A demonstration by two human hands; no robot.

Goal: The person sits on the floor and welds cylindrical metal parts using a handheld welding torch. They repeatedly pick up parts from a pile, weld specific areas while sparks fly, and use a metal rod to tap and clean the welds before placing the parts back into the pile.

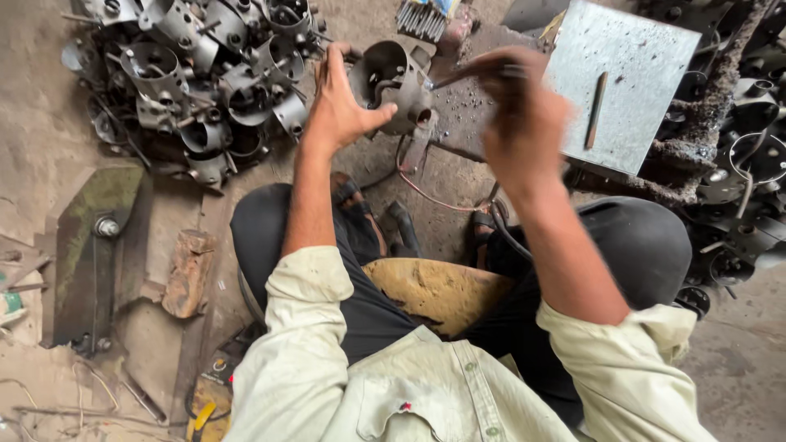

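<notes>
Over on the far left, a heap of finished-looking grey metal housings (pixel 196 82) is piled on the dirt floor (pixel 41 123), so a fair share of this work seems behind me. Next comes my left hand (pixel 340 102), fingers (pixel 332 61) wrapped over the back rim of one cup-shaped metal housing (pixel 393 82) and thumb hooked underneath, clamped tight to keep it tilted with its open mouth facing up. That piece sits between my two hands, just above my knees. To its right, my right hand (pixel 520 115) is closed round a thin dark rod (pixel 471 74), its tip touching or nearly touching the housing's right edge; the hand is blurred, so I cannot tell the exact grip. I judge this piece is mid-way, the joint being worked and not yet ready for a pile. Further right lies a flat steel plate (pixel 622 82) with a short stick on it, then more dark housings (pixel 745 164) stacked at the edge.
</notes>
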